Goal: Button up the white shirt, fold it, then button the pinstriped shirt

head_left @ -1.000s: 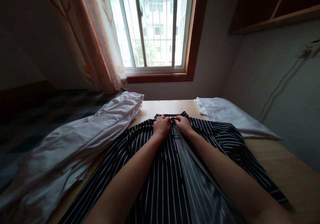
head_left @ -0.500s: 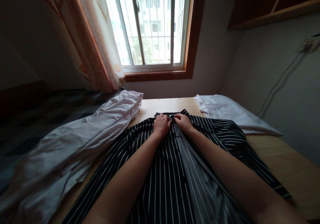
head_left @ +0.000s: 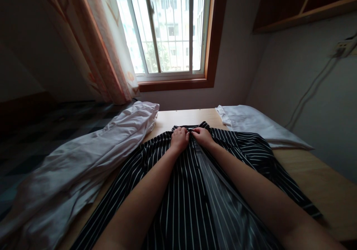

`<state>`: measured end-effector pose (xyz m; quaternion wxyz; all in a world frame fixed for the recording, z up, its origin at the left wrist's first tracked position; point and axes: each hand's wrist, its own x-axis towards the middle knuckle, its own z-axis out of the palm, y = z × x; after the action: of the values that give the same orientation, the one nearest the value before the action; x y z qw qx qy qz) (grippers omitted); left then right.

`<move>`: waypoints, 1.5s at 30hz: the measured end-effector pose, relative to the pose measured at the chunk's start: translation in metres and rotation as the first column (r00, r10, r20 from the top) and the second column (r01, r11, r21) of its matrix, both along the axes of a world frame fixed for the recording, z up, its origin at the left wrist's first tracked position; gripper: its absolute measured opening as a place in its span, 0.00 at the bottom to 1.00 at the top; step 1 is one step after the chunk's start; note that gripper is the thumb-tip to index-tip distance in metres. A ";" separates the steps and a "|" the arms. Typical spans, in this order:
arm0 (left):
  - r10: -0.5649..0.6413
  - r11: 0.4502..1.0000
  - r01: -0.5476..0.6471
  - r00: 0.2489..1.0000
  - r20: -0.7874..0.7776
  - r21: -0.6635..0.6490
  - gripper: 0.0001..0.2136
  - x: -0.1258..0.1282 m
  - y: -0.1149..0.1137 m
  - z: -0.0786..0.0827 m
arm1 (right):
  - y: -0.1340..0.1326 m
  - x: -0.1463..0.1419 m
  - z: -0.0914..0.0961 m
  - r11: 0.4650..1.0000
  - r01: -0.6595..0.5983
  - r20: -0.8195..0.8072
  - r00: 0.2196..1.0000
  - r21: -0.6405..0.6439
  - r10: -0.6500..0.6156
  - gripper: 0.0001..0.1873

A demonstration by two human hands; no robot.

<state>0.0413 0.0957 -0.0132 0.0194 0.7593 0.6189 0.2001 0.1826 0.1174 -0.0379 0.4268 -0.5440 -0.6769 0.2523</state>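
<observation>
A black shirt with white stripes [head_left: 181, 194] lies spread out, its collar toward the window and its sleeves out to both sides. Just below the collar, my left hand [head_left: 180, 138] pinches the left front edge. My right hand [head_left: 203, 136] grips the other front edge close beside it, thumbs and fingertips nearly meeting. Whether a button sits between the fingertips is too small to make out. Below my hands the right front panel is folded back, and its greyish inner side shows.
A crumpled white garment [head_left: 92, 153] lies along the left side, and a folded white garment [head_left: 251, 123] rests at the back right of the wooden table [head_left: 315, 179]. Behind stand a window [head_left: 167, 30] and a floral curtain [head_left: 111, 53]. A cord [head_left: 306, 88] hangs on the right wall.
My fingertips have drawn slightly closer together at the collar, both hands keeping their grip. The shirt lies almost as before, and the view has shifted very slightly.
</observation>
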 end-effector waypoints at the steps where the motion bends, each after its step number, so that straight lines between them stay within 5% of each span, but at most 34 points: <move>1: -0.005 1.000 0.005 1.000 0.012 0.000 0.11 -0.001 0.001 0.000 | 0.001 0.001 0.000 1.000 -0.021 -0.013 1.000 -0.004 0.021 0.08; 17: -0.127 0.992 0.122 0.973 0.193 0.042 0.05 -0.012 0.012 -0.007 | -0.001 0.005 0.004 0.992 -0.129 -0.090 0.988 -0.008 0.128 0.08; 30: -0.190 0.970 0.165 0.972 0.135 0.177 0.06 -0.011 0.003 -0.003 | -0.004 0.008 0.007 0.987 -0.157 -0.081 0.985 -0.037 0.154 0.12; 36: -0.172 0.980 0.150 0.969 0.177 0.131 0.06 -0.011 0.003 -0.003 | -0.004 0.011 0.006 0.956 -0.276 -0.263 0.934 -0.102 0.241 0.06; 45: -0.176 0.984 0.172 0.916 0.361 0.042 0.05 -0.014 0.002 0.000 | -0.003 0.010 0.005 0.988 -0.153 -0.141 0.979 -0.003 0.151 0.04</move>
<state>0.0271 0.0977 -0.0131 0.1474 0.7614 0.5336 0.3374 0.1925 0.1144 -0.0332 0.4491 -0.4747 -0.6830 0.3263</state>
